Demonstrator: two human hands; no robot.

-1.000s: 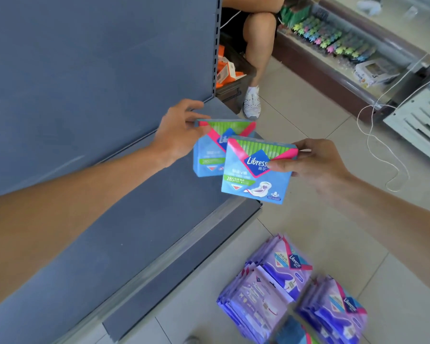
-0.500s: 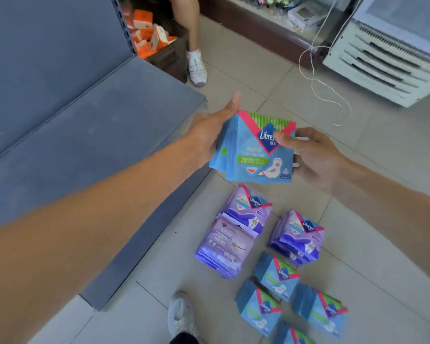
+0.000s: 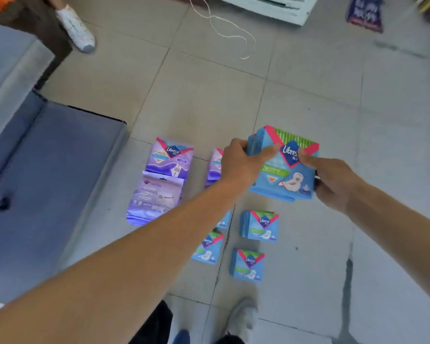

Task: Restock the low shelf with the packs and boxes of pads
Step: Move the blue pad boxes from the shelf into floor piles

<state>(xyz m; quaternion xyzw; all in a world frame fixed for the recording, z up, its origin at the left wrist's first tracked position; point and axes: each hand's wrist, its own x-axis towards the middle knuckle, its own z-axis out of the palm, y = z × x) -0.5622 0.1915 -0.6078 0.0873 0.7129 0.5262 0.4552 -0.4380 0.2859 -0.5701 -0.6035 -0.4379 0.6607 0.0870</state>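
Tiled floor (image 3: 209, 95) is holding loose packs (image 3: 258, 225); left hand (image 3: 241, 162) and right hand (image 3: 333, 180) are gripping blue pad packs (image 3: 283, 180), fingers (image 3: 268, 151) curled round edges; probably light, squashy.

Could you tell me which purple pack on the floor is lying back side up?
The nearer purple pack, overlapping the logo-up purple pack: it shows pale printed text, no logo.

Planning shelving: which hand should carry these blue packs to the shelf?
Probably left: the left grip holds the blue plastic pad packs nearest the grey low shelf; the right grip is farther.
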